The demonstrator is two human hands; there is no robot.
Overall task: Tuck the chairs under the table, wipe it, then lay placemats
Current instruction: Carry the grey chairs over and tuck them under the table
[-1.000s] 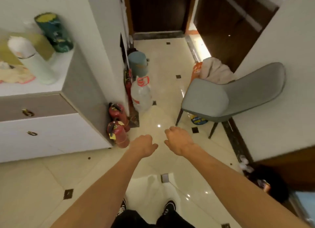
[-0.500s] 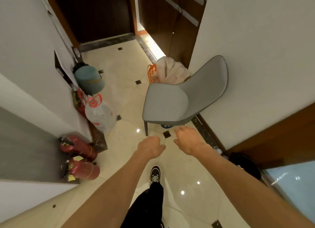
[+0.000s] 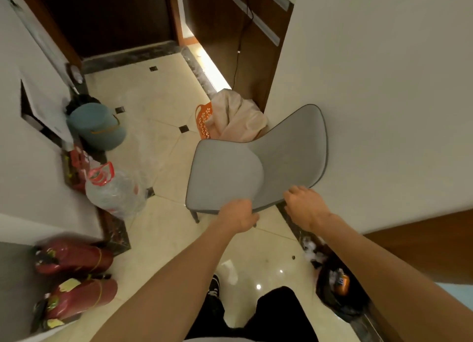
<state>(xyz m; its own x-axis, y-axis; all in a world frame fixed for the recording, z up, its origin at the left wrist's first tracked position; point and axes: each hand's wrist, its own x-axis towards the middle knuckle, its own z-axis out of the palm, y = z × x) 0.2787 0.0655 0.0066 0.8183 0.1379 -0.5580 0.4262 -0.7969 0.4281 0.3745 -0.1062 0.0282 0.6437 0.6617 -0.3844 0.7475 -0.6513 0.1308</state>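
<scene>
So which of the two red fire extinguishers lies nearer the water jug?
The upper extinguisher, farther from the camera; the other extinguisher lies below it, further from the jug.

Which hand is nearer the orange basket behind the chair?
Left. The left hand grips the grey chair's near seat edge, below the orange basket; the right hand sits farther right, at the backrest's lower edge.

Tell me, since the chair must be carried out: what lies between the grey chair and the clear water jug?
Only bare tiled floor lies between the grey chair and the water jug, as the head view shows.
</scene>
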